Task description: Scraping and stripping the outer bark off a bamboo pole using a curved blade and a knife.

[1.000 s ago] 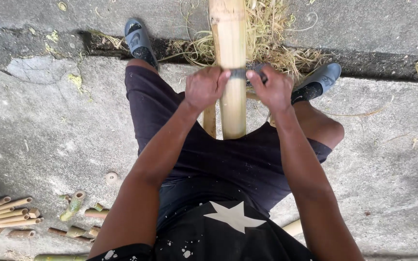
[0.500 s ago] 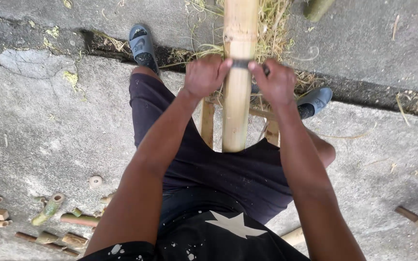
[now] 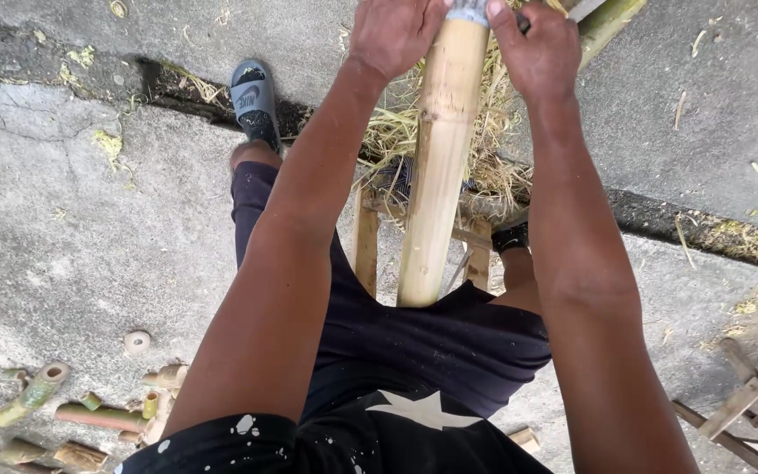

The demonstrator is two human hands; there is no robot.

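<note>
We gripped a grey blade (image 3: 471, 10) with left hand (image 3: 394, 33) and right hand (image 3: 532, 48), fingers clenched, atop the bamboo pole (image 3: 436, 167) between our knees; bamboo offcuts (image 3: 89, 412) littered the concrete floor (image 3: 63, 228).

No packages, labels, signs, screens, seemingly.
</note>
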